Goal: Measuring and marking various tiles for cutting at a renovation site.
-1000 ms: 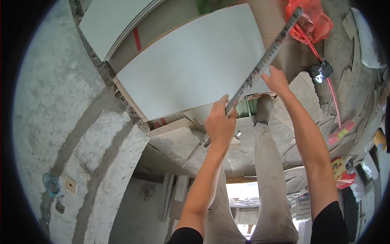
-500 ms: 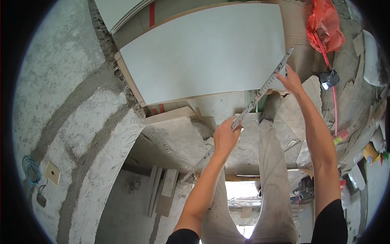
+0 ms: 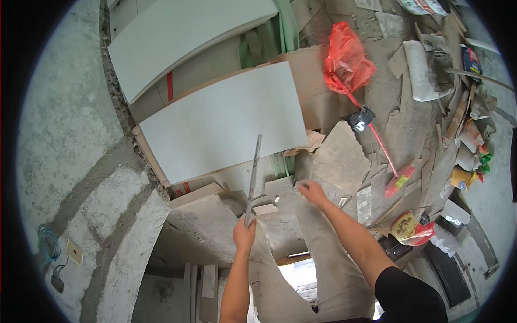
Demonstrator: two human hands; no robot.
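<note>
Gripping long grey metal bar (image 3: 253, 180): left hand (image 3: 245, 234). Bar visually overlaps near edge of white rectangular panel (image 3: 215, 121). Right hand (image 3: 312, 192) loosely curled, contents unclear; open gap between.

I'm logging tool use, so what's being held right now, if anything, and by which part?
The left hand grips a narrow grey straightedge near the lower end of its visible length. The right hand shows nothing in its grasp.

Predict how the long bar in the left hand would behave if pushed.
The bar is probably stiff: it looks straight beyond the left hand. It may be fairly light, since that hand alone holds it. Its far tip, jutting past the grip, could swivel.
</note>
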